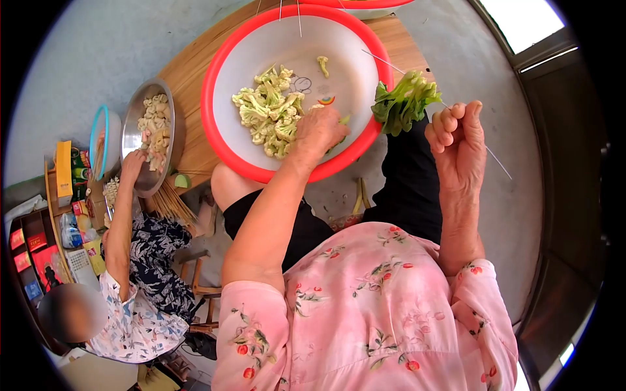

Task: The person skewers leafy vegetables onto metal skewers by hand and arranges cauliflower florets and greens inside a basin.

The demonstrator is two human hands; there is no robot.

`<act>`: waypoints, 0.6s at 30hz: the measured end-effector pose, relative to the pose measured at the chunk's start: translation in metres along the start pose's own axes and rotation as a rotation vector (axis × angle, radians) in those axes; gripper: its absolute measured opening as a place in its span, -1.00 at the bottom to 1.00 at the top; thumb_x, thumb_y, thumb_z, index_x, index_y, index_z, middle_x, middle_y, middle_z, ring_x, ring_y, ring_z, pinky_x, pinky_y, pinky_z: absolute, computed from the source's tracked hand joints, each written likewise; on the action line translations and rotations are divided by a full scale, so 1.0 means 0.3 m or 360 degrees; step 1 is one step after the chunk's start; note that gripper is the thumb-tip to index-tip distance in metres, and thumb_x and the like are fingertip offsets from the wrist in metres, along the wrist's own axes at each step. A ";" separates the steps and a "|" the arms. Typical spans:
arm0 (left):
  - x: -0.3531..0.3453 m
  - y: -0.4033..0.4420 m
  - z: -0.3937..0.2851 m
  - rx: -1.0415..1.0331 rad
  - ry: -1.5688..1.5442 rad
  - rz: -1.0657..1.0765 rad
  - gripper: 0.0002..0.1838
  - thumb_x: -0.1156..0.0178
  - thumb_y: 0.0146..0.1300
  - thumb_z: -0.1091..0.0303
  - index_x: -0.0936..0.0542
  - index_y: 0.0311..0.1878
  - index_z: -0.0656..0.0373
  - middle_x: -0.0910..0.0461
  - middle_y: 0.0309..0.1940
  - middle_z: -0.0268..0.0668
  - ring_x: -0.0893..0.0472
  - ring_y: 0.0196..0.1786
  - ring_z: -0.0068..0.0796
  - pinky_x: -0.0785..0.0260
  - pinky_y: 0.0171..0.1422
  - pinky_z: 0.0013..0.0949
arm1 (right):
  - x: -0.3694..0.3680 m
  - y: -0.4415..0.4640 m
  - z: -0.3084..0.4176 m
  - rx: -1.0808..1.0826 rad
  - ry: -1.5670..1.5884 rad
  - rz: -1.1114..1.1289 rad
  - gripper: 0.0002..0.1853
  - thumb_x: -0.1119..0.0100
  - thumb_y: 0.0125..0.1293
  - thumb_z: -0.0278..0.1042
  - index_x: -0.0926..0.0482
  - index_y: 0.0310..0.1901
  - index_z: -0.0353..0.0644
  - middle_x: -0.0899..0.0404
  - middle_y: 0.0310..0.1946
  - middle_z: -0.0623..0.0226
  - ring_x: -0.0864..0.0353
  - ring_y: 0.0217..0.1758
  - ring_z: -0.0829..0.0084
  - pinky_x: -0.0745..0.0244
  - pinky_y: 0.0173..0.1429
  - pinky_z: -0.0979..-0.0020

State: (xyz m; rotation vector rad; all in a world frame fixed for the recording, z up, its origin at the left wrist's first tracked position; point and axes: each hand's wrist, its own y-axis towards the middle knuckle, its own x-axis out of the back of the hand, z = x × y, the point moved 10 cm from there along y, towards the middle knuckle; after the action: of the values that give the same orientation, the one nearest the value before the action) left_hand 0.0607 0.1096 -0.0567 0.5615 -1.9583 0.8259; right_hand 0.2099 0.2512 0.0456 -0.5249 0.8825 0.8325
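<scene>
My right hand (460,133) is closed round a thin skewer (499,161), held aslant beyond the basin's right rim. A bunch of green leafy vegetable (405,101) is threaded on it, and the bare tip points over the basin. Inside the white basin with a red rim (210,111), my left hand (319,132) has its fingers curled down beside a pile of cauliflower florets (270,114). A bit of green shows by those fingertips, but what they hold is hidden. One small floret (323,65) lies apart near the far wall.
The basin stands on a wooden table (189,72). To the left, another person's hand (134,166) reaches into a steel bowl (127,114) of pale pieces. A bundle of sticks (171,205), a blue-rimmed container (98,140) and shelves of packets are nearby. A second red-rimmed basin (372,5) is at the top.
</scene>
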 end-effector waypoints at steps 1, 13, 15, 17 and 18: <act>-0.012 0.000 -0.006 -0.0011 0.0137 0.0025 -0.79 -0.21 -0.08 0.32 -0.64 -0.34 0.16 -0.61 -0.34 -0.03 -0.60 -0.21 -0.04 -0.44 -0.13 -0.13 | 0.000 -0.001 0.000 -0.0005 -0.0007 -0.0005 -0.62 0.06 0.38 -0.06 -0.51 -0.40 -0.22 -0.49 -0.60 0.36 -0.34 -0.60 0.54 -0.23 -0.55 0.52; 0.079 -0.047 0.130 0.0144 -0.1731 0.0194 -0.84 -0.08 0.11 0.45 -0.53 -0.25 0.29 -0.58 -0.43 -0.29 -0.49 -0.45 -0.60 -0.31 -0.37 -0.56 | 0.027 0.014 -0.004 -0.0005 -0.0036 -0.0031 -0.61 0.06 0.37 -0.05 -0.52 -0.40 -0.22 -0.49 -0.60 0.36 -0.33 -0.60 0.54 -0.22 -0.55 0.52; 0.109 -0.056 0.155 0.0117 -0.2060 0.0120 -0.85 -0.06 0.16 0.48 -0.51 -0.20 0.28 -0.59 -0.36 -0.23 -0.52 -0.41 -0.59 -0.34 -0.34 -0.58 | 0.013 0.015 -0.010 -0.0013 -0.0046 -0.0021 -0.61 0.06 0.38 -0.05 -0.52 -0.40 -0.22 -0.49 -0.60 0.36 -0.34 -0.60 0.54 -0.22 -0.55 0.52; 0.122 -0.074 0.169 0.0175 -0.2212 0.0033 -0.85 -0.07 0.18 0.47 -0.50 -0.19 0.27 -0.59 -0.36 -0.22 -0.53 -0.41 -0.58 -0.35 -0.34 -0.58 | -0.001 0.017 -0.017 -0.0025 -0.0066 -0.0007 -0.61 0.07 0.38 -0.05 -0.51 -0.40 -0.22 -0.48 -0.60 0.36 -0.34 -0.62 0.53 -0.22 -0.56 0.52; 0.135 -0.088 0.184 0.0235 -0.2361 -0.0058 -0.85 -0.08 0.20 0.47 -0.50 -0.17 0.27 -0.60 -0.37 -0.21 -0.54 -0.41 -0.57 -0.37 -0.34 -0.58 | -0.011 0.017 -0.020 -0.0023 -0.0068 0.0007 -0.61 0.07 0.38 -0.05 -0.51 -0.40 -0.22 -0.48 -0.60 0.36 -0.34 -0.62 0.53 -0.22 -0.56 0.52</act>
State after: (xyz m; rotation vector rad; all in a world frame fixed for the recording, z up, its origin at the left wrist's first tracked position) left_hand 0.0273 0.0489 -0.0327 1.5946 -3.1514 0.5043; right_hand 0.2019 0.2485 0.0449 -0.5158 0.8395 0.8519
